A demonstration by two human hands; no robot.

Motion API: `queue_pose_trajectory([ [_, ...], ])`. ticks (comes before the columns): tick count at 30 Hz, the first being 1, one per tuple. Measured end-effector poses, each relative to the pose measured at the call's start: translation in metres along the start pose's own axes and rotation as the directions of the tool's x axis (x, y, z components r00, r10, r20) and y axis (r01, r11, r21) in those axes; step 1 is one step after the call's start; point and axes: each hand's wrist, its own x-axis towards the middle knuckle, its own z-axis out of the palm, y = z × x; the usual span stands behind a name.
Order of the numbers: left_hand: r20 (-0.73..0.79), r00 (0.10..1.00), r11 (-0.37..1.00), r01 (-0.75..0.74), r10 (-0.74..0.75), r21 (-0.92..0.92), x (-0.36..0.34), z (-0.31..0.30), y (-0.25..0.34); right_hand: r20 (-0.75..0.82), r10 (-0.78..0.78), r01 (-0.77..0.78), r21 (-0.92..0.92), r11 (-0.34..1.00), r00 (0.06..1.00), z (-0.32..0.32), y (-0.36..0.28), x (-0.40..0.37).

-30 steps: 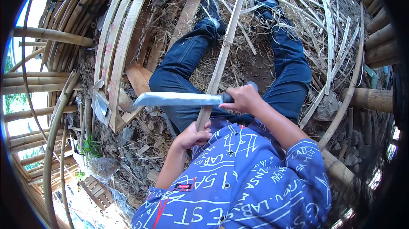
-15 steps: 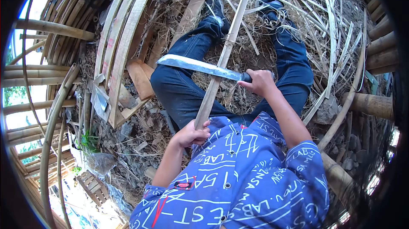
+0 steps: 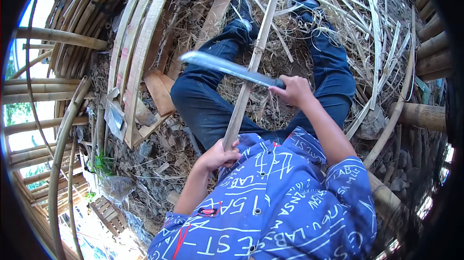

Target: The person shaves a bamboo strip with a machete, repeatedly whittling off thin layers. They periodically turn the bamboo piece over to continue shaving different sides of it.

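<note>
Right hand (image 3: 292, 91) clamped round the machete (image 3: 227, 68) handle, blade crossing the bamboo strip (image 3: 239, 110) between my legs (image 3: 203, 98). Left hand (image 3: 220, 156) fisted on its near end: best kept well below the blade.

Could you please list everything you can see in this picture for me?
bamboo strip: one, tan, slanting up the middle
machete: one, silver blade, dark handle, crossing the strip
slatted bamboo frame: one, tan, ground at left
bamboo poles: many, tan, left and right edges
loose split strips: many, pale, ground ahead
legs: two, blue jeans, dark shoes, stretched forward
shirt: one, blue with white lettering, bottom
left hand: one, closed round the strip's base
right hand: one, closed round the machete handle
</note>
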Motion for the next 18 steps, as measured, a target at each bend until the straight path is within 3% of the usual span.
queue_pose_trajectory([
  [4, 0.035, 0.999, 1.0, -0.014, 0.014, 0.014, 0.003, 0.005, 0.012, -0.04, -0.003, 0.003, -0.019, 1.0, 0.999, -0.01, -0.002, 0.002],
  [6, 0.096, 0.995, 0.995, 0.016, -0.006, -0.095, 0.004, 0.0, 0.004, -0.054, -0.038, 0.036, -0.044, 0.998, 0.998, -0.011, -0.008, -0.008],
  [9, 0.07, 0.997, 0.995, 0.034, -0.028, -0.092, 0.002, 0.007, 0.002, 0.019, -0.131, 0.131, -0.005, 0.991, 0.991, -0.006, -0.018, -0.03],
  [12, 0.032, 0.999, 0.997, 0.026, -0.023, -0.072, -0.002, 0.01, 0.002, 0.043, -0.111, 0.115, -0.097, 0.989, 0.993, -0.008, -0.006, -0.02],
  [13, 0.036, 0.999, 0.996, 0.011, -0.008, -0.085, -0.006, 0.01, -0.002, 0.027, 0.017, -0.015, -0.051, 0.999, 1.0, -0.013, -0.001, -0.01],
  [18, 0.032, 0.999, 0.998, -0.005, 0.007, -0.069, -0.003, 0.007, 0.015, -0.045, 0.008, -0.01, -0.041, 0.999, 0.999, -0.018, -0.004, 0.002],
])
